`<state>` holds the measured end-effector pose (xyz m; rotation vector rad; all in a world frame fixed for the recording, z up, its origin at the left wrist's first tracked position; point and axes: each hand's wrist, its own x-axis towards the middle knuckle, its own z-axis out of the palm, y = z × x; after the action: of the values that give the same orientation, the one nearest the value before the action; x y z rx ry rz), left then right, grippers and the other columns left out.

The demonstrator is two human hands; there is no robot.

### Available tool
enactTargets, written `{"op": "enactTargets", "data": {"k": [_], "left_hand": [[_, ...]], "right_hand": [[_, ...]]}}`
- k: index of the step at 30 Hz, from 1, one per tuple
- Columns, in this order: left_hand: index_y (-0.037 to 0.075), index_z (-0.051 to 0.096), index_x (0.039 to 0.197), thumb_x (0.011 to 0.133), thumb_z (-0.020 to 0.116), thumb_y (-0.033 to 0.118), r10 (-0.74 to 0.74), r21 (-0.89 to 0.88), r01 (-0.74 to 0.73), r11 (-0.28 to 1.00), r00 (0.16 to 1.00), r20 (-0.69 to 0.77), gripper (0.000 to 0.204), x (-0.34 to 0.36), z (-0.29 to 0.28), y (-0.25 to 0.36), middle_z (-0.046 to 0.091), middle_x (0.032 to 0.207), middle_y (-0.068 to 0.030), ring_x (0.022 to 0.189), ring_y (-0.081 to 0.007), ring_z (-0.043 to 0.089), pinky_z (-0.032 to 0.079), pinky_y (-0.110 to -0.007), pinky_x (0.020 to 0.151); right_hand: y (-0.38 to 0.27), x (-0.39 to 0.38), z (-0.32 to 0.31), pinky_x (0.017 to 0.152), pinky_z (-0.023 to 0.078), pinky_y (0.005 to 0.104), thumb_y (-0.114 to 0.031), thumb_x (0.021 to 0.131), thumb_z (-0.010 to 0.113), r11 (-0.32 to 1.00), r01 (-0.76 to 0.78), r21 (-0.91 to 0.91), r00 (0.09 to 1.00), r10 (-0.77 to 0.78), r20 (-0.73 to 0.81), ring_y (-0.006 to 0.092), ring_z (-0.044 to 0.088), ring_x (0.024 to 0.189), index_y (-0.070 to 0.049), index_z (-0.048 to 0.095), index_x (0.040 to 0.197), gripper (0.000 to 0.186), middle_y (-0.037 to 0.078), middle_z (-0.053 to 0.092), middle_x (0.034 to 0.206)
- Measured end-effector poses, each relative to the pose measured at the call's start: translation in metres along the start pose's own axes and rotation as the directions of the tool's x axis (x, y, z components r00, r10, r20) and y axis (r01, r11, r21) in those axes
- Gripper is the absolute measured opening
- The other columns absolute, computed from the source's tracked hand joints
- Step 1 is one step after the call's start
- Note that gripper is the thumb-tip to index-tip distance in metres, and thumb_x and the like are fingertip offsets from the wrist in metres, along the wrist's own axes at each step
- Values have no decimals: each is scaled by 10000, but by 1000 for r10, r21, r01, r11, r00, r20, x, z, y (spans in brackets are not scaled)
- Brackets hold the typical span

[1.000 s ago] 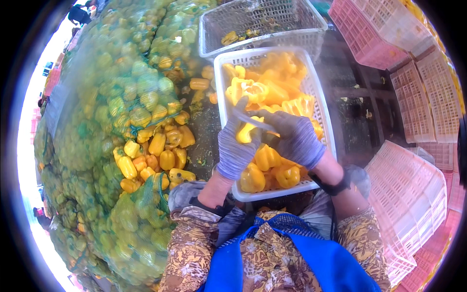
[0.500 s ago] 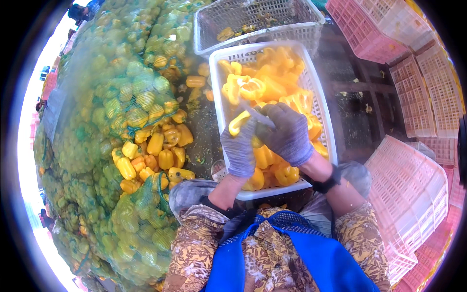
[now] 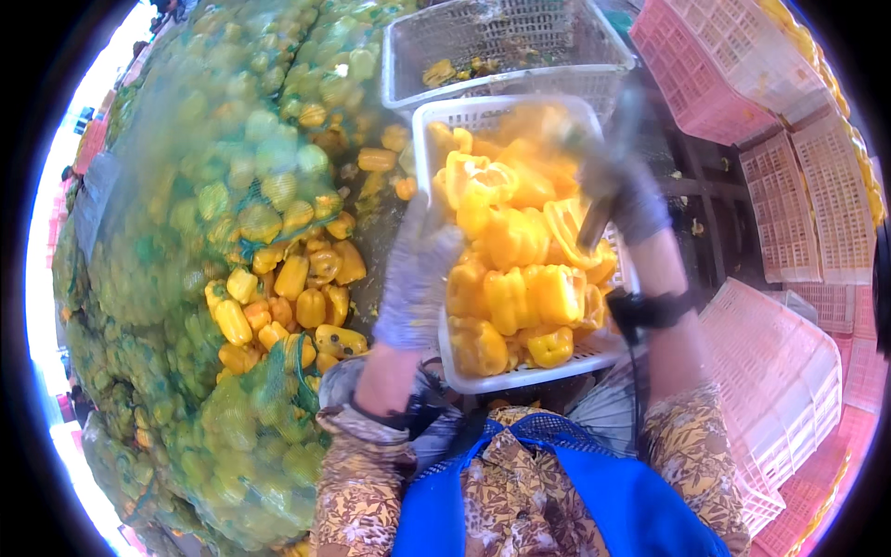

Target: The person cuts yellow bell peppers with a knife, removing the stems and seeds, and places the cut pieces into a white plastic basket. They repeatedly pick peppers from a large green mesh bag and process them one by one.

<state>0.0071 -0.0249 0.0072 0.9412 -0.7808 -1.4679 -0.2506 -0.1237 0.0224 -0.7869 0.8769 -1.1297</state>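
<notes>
Several yellow bell peppers (image 3: 520, 237) fill a white plastic crate (image 3: 492, 379) in front of my knees; some are cut open. My left hand (image 3: 418, 278), in a grey glove, is at the crate's left rim, its fingers blurred. Whether it grips the rim I cannot tell. At the right rim is my right hand (image 3: 636, 200), also gloved and strongly smeared by motion. A knife (image 3: 594, 225) sticks out of it, the dark blade slanting down over the peppers.
Behind stands another pale crate (image 3: 506, 88) with yellow scraps in it. Loose yellow peppers (image 3: 292, 288) lie to the left against a large heap of green net bags (image 3: 204, 204). Pink crates (image 3: 770, 371) stand and lean along the right side.
My hands have parted from the middle of the crate, left hand to the left rim, right hand to the right one. The pepper piece in my left hand is no longer there.
</notes>
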Motion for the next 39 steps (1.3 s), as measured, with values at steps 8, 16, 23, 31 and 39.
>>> {"op": "enactTargets", "data": {"k": [8,16,23,31,39], "left_hand": [[-28,509,1278,872,614,138,245,363,-177,915,958,-149,451,-34,-126,121,626,1158,-149,1080,-228,601,467,-329,943],[103,554,1254,759,664,289,13,815,515,-266,847,-531,541,-76,-338,-34,586,1230,-147,1122,-317,560,425,-402,981],[135,406,1347,718,724,351,8,573,658,-489,660,-751,737,-33,-350,-77,490,1272,-162,1172,-320,505,442,-443,938],[95,511,1199,594,769,314,293,713,671,-202,736,-610,693,-33,-339,-75,589,1102,-162,983,-333,600,488,-422,833],[20,468,1209,597,793,64,446,928,-82,363,890,-95,694,-1,-167,20,579,1092,-124,996,-216,587,481,-319,902]], "right_hand": [[-12,-16,36,452,375,179,-170,885,589,873,156,-462,973,-216,-78,24,431,486,36,552,1212,388,121,682,969],[48,-52,63,412,387,170,-133,855,584,643,-171,-746,984,74,-162,42,457,419,69,572,1147,355,92,693,871],[62,-44,49,395,372,158,-76,884,552,650,-200,-733,979,106,-173,38,461,424,47,556,1190,330,118,680,913],[45,-52,70,394,364,145,-34,868,544,626,-256,-737,966,144,-213,29,474,479,2,580,1186,322,95,678,921],[37,-73,88,574,432,178,-39,863,506,738,-232,-634,944,327,35,31,493,660,-43,501,1296,433,57,620,1002]]}}
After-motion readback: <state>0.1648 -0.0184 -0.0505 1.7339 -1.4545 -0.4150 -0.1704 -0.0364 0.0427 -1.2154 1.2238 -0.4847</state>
